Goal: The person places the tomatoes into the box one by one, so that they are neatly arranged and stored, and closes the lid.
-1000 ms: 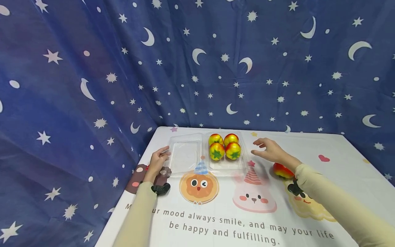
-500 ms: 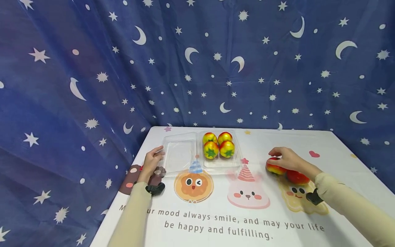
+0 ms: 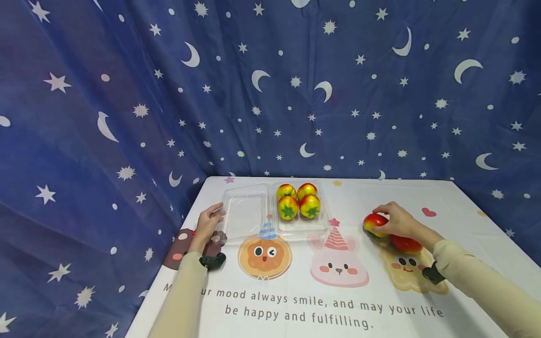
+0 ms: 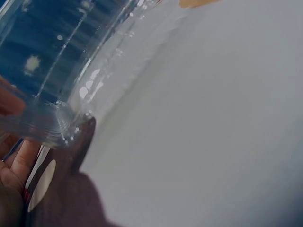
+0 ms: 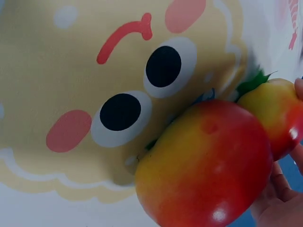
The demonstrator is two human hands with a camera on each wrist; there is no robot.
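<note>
My right hand [image 3: 398, 221] pinches a red-and-yellow fruit with a green calyx [image 3: 373, 222] between thumb and fingers, on the table at the right. A second, mango-like red-and-yellow fruit [image 5: 208, 165] lies beside it, partly under the hand in the head view. At the left, my left hand [image 3: 208, 224] touches the outer edge of a clear plastic lid [image 3: 245, 216], its fingers loosely bent. The left wrist view shows only part of those fingers [image 4: 23, 158] near the plastic wall. Joined to the lid, the clear container base [image 3: 306, 226] holds several yellow-red fruits [image 3: 310, 206] at its back.
A white tablecloth [image 3: 291, 291] with printed cartoon figures and lettering covers the table. Behind and to the left hangs a blue curtain [image 3: 236, 108] with stars and moons. Bare container floor shows in front of the fruits.
My right hand has moved right, away from the container, down to the loose fruits, and has taken hold of the nearer one. My left hand has stayed at the lid.
</note>
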